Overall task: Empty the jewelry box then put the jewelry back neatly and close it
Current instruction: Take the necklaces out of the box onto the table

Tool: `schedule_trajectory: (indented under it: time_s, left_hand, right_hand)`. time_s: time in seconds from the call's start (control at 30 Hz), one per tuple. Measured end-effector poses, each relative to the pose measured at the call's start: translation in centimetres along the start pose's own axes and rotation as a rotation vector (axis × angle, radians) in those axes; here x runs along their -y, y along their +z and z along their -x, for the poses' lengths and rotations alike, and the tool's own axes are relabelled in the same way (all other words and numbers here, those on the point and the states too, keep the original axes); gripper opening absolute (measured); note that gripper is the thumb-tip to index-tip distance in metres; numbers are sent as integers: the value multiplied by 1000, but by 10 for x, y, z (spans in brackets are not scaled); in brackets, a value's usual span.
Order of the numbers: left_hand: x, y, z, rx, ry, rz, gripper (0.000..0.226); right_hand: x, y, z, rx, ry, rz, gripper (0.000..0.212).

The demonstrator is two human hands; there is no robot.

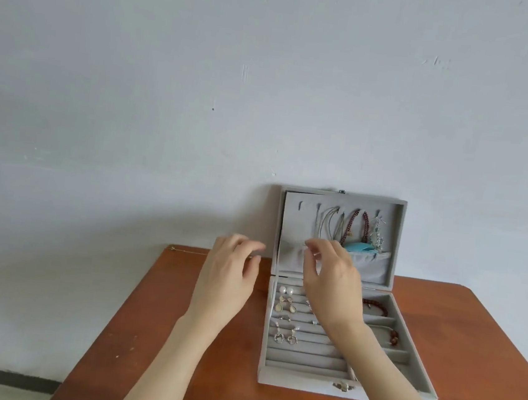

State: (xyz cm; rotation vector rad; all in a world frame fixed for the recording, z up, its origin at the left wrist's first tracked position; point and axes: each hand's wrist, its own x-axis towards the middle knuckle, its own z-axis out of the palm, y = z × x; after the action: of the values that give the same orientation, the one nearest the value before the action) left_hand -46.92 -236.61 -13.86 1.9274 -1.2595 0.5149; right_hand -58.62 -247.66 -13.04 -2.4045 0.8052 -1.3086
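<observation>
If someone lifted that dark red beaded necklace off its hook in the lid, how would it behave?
The dark red beaded necklace hangs in a slack loop, so it would probably flop and swing. Its round beads look smooth, perhaps slippery. It might snag on the silver chains beside it.

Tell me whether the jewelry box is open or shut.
Open: the jewelry box has its lid upright against the wall, with necklaces hanging inside.
</observation>
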Motion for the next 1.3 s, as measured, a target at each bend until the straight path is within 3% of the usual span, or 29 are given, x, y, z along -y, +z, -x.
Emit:
schedule_trajectory:
  time_s: [0.3,0.7,1.0,1.3]
  left_hand:
    - [-44,64,-54,-219,-49,10,12]
    - [-49,90,-68,-310,-78,-16,20]
    - [-49,89,-69,-327,-60,-59,4]
    - [-43,87,-74,-351,0,-103,6]
  right_hand:
    - [-27,14,-57,-227,216,-98,9]
    - [-35,2,-80,-40,212,-85,7]
    - [-34,6,-75,-33,235,7,10]
    - [-27,13,-69,-68,243,138,19]
